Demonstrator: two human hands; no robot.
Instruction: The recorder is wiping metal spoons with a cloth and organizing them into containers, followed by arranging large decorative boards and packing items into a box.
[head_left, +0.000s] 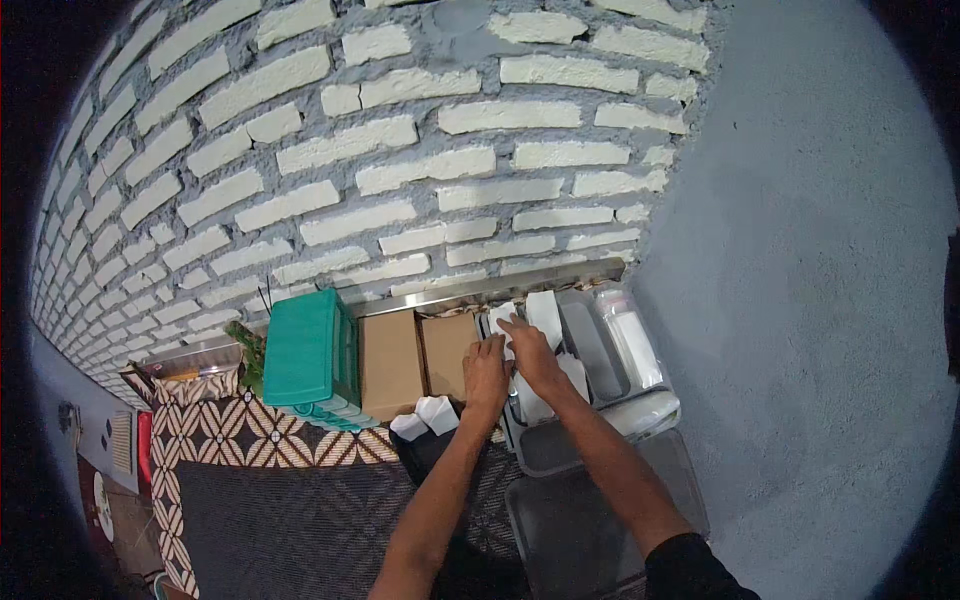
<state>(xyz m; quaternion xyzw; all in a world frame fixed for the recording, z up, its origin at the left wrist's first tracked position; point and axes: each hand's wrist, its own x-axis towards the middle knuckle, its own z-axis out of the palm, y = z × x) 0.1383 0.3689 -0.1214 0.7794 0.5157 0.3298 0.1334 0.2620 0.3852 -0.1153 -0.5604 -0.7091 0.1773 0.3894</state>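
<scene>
A grey plastic compartment tray lies before me with white folded pieces in it, paper or cloth. My right hand reaches over it, fingertips touching a white folded piece at the far left. Beside it, my left hand has its fingers bent at the tray's left edge, close to the same piece. Whether either hand grips the piece is hidden. Another white strip lies just right of my right hand, and more white folded material sits partly under my right wrist.
Clear plastic packages lie in the tray's right side. Two cardboard boxes and a teal plastic drawer unit stand left. A black container holds white folded pieces. A dark grey tray lies nearer; a brick wall rises behind.
</scene>
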